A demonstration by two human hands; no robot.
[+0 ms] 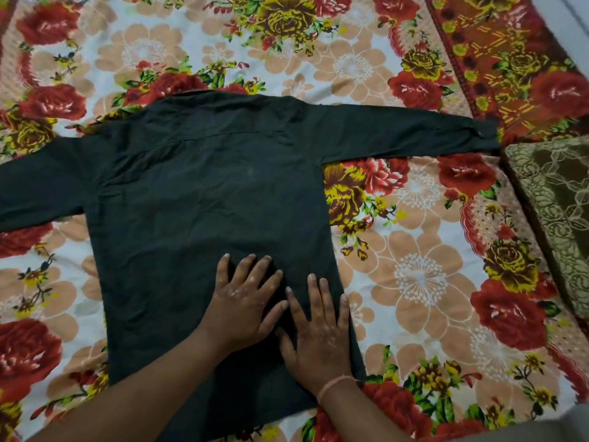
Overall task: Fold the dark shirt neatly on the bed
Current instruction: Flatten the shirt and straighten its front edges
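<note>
Pressing both palms flat on the lower back panel of the dark shirt (pixel 204 193): left hand (pixel 247 301) and right hand (pixel 318 333) side by side, fingers spread, gripping nothing, thumbs nearly touching. Right hand sits just inside the shirt's right side edge, near the hem; left hand is nearer the centre line. Shirt lies face down on the bed (pixel 414 275), collar away from me, hem toward me, so the body's long axis runs straight out from my hands. Sleeves are spread out sideways, across that axis: right sleeve (pixel 414 132) reaches out to its cuff by the brown patterned cushion (pixel 554 199), left sleeve (pixel 41 186) runs off the left frame edge, cuff not visible. My read: this is the smoothing step, no fold made yet. Next fold likely takes a side panel plus sleeve in toward the centre; the right side is the nearer one to my right hand, so that edge is the easy start. Fabric shows light creases near the yoke, otherwise lies flat. Nothing is on top of the shirt. Only obstacle candidate is the cushion, touching or just beside the right cuff; can't tell which. Floral bedsheet (pixel 420 314) around the shirt is clear enough for the fold.
</note>
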